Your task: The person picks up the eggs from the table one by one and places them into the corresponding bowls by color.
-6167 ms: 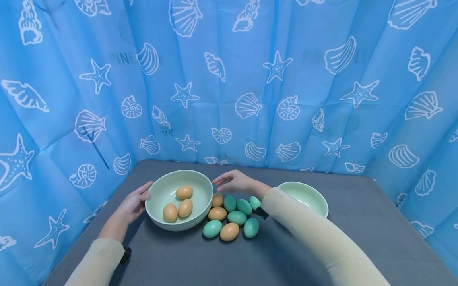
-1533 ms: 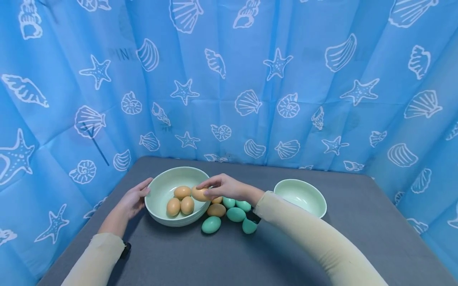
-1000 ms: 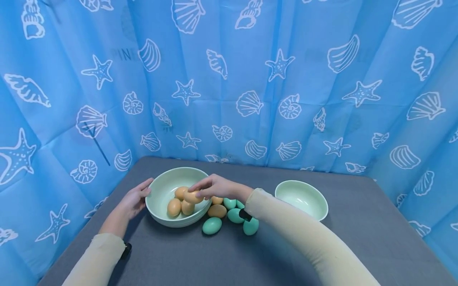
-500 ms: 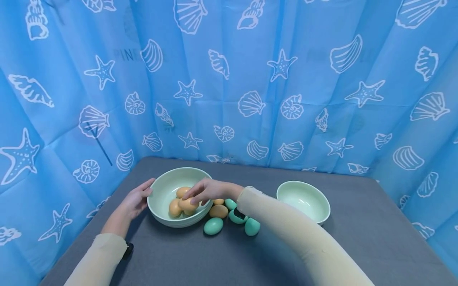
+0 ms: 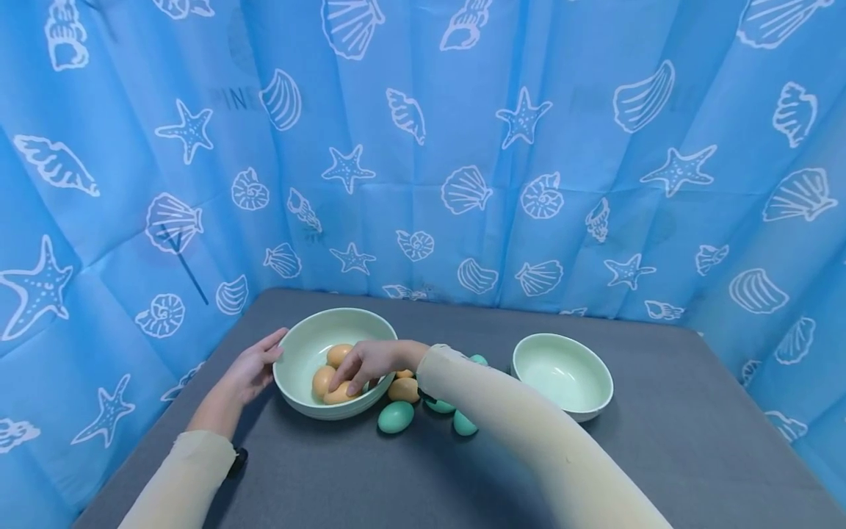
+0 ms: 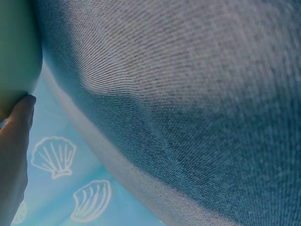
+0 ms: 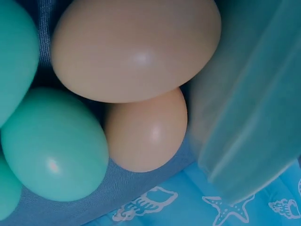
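Observation:
My left hand (image 5: 254, 371) rests against the left side of a pale green bowl (image 5: 377, 327), with the thumb against its outer wall; the left wrist view shows a digit touching the bowl (image 6: 19, 56). Inside the bowl, my right hand (image 5: 373, 361) pinches a brown egg (image 5: 339, 394) from above, low among the other eggs. Two more brown eggs show beside it, one at the back (image 5: 338, 355) and one at the left (image 5: 322, 380); another may be hidden under the held egg and hand. The right fingers are out of sight in the right wrist view.
Just right of the bowl lie brown eggs (image 7: 136, 52) and green eggs (image 7: 54, 146), partly covered by the right sleeve. One green egg (image 5: 396, 416) sits at the front. A second pale green bowl (image 5: 562, 367) stands farther right on the grey table (image 5: 317, 477). A blue curtain (image 5: 423, 147) hangs behind.
My right hand has carried a brown egg leftward from the bowl's right rim and lowered it among the eggs inside. Earlier, three eggs lay in the bowl. The left hand stays at the rim.

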Demonstrator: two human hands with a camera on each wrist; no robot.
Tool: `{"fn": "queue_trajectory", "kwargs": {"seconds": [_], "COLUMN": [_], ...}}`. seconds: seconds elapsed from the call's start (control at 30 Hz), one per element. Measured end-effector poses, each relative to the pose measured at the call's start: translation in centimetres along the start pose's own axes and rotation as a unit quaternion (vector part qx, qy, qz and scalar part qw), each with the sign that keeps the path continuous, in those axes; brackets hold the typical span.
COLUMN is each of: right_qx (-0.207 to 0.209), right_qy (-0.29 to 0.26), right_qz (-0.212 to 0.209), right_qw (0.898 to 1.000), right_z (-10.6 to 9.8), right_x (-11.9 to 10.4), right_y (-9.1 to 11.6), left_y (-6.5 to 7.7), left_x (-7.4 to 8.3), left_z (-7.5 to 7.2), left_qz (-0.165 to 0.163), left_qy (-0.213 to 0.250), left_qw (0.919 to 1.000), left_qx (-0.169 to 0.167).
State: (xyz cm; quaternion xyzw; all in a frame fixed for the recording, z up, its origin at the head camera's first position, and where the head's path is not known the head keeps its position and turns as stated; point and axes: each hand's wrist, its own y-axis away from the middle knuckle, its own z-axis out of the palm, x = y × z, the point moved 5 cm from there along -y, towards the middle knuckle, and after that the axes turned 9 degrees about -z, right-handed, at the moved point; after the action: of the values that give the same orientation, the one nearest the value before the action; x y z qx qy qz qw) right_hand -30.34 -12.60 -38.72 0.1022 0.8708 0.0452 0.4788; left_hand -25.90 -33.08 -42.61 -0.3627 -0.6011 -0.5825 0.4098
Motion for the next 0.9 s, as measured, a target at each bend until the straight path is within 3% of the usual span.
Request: {"fn": "queue_trajectory", "kwargs": {"seconds": [0.43,0.67,0.9], "right_qx": [-0.018,-0.036,-0.012], "right_qy": [0.013,0.049,0.043], "right_qz": [0.038,0.032,0.041], "right_qw": [0.999,0.998,0.998], "right_z": [0.4,0.7,0.7], "right_x": [0.8,0.8,0.6], "right_y": [-0.9,-1.5,-1.1], "left_y": [0.0,0.0,-0.1], "left_x": [0.1,0.0,0.0], "left_z": [0.1,0.0,0.1], "left_qz": [-0.006,-0.01,-0.01], "left_qy": [0.008,0.012,0.017], "left_qw": [0.9999,0.9999,0.9998], "left_qx": [-0.004,-0.003,-0.009]}}
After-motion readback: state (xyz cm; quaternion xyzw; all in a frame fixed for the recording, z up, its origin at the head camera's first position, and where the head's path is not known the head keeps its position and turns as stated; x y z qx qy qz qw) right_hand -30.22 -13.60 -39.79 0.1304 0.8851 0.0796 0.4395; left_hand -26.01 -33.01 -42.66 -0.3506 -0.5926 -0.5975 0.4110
